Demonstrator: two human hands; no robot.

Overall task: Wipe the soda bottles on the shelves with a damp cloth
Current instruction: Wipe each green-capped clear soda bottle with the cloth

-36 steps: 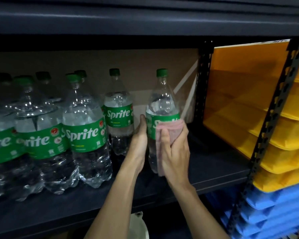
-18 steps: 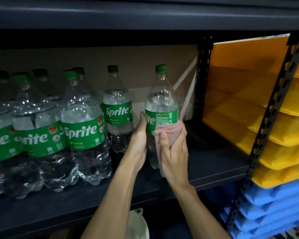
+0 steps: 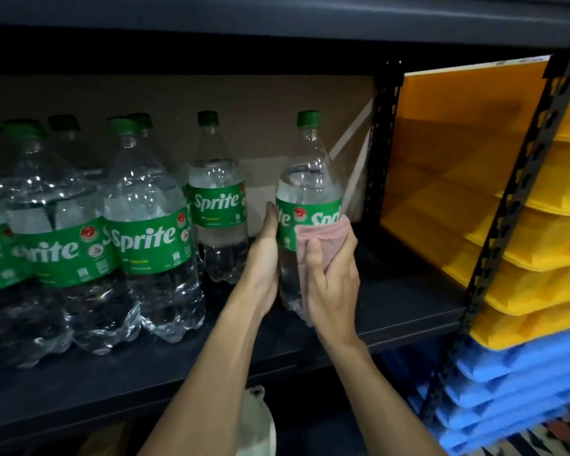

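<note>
A clear Sprite bottle [image 3: 306,179] with a green cap and green label stands upright at the right end of a row on the dark shelf [image 3: 405,301]. My left hand [image 3: 265,258] grips its left side. My right hand [image 3: 331,274] holds a pink cloth [image 3: 321,238] and presses it against the bottle's front, over the lower part of the label. The bottle's base is hidden behind my hands. Another small Sprite bottle [image 3: 216,199] stands just to the left, and several larger Sprite bottles [image 3: 148,232] fill the shelf's left part.
A black perforated upright [image 3: 384,143] bounds the shelf bay on the right. Beyond it lie stacks of yellow padded envelopes [image 3: 524,225] and blue ones [image 3: 514,383] below. The upper shelf board [image 3: 277,18] hangs low overhead. Cardboard [image 3: 277,106] backs the bay. A white object [image 3: 257,419] sits below.
The bottle has turned in my hands, so a different part of the label faces me. My right hand with the cloth has slid slightly lower and to the right on the bottle.
</note>
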